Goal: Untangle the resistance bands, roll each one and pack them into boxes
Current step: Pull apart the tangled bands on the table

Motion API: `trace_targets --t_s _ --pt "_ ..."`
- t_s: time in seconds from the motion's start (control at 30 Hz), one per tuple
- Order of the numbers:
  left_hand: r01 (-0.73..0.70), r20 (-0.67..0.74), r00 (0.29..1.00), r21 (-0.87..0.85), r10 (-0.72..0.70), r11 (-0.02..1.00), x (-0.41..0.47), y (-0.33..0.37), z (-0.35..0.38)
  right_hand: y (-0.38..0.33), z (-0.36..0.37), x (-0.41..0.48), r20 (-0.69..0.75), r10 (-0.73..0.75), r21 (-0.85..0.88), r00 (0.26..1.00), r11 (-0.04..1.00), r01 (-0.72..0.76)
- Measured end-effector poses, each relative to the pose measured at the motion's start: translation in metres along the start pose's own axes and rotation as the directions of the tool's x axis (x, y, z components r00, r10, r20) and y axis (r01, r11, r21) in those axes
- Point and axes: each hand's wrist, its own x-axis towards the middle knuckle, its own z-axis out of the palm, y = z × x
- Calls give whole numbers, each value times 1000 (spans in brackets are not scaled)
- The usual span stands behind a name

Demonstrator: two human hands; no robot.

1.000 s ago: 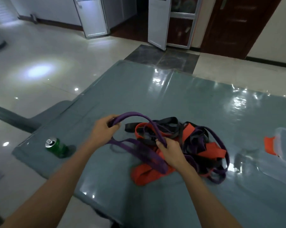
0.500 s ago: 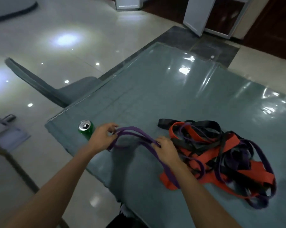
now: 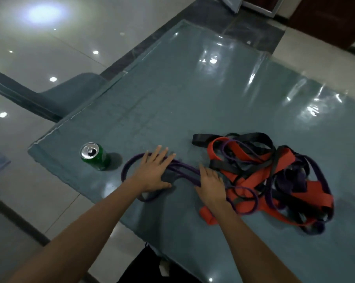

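Purple band [image 3: 129, 162] came down from mid-air onto the table [image 3: 193, 99]. 2 flat, unclenched palms pinned it: left hand [image 3: 154, 170] on its loop, right hand [image 3: 210, 184] beside the pile [image 3: 274, 176]. Flattening twists between the palms before rolling looked best.

No legible text anywhere.
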Motion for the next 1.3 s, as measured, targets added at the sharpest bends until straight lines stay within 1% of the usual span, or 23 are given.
trace_targets --t_s 0.1,0.17,0.3,0.4,0.5,0.6,0.67,0.77,0.9,1.03,1.17,1.3 --pt "-22 25 999 57 21 998 16 -1 0 15 2 -7 -23 71 -18 997 997 -72" --pt "-37 5 999 74 36 997 19 2 0 17 5 -13 -17 87 -26 996 996 -87" --pt "-75 -18 997 83 76 994 12 12 7 6 19 -24 -7 54 -52 999 997 -54" --pt "-42 -18 999 69 44 997 5 3 10 7 23 -29 -48 49 -69 998 996 -52" --pt "-11 -51 999 61 14 998 1 -10 9 6 11 -31 -68 44 -80 997 996 -49" --pt "-15 -73 997 -41 12 999 0 -14 1 0 -13 -33 -100 58 -80 993 995 -67" --pt "-18 -105 995 -147 3 989 4 -16 -11 -1 -33 -38 -187 76 -37 980 996 -84" --pt "-83 -191 981 -277 29 957 10 -8 -40 9 -57 -51 -286 108 28 952 994 -105" --pt "-222 -288 950 -343 122 913 14 36 -87 38 -81 -78 -388 174 117 905 983 -139" --pt "-385 -394 882 -283 259 878 17 94 -121 80 -101 -126 -483 250 208 839 964 -167" --pt "-506 -399 832 -259 386 823 13 170 -135 132 -99 -188 -518 359 309 776 925 -222" --pt "-612 -351 769 -167 534 773 -3 260 -114 184 -72 -268 -477 500 451 723 845 -288"
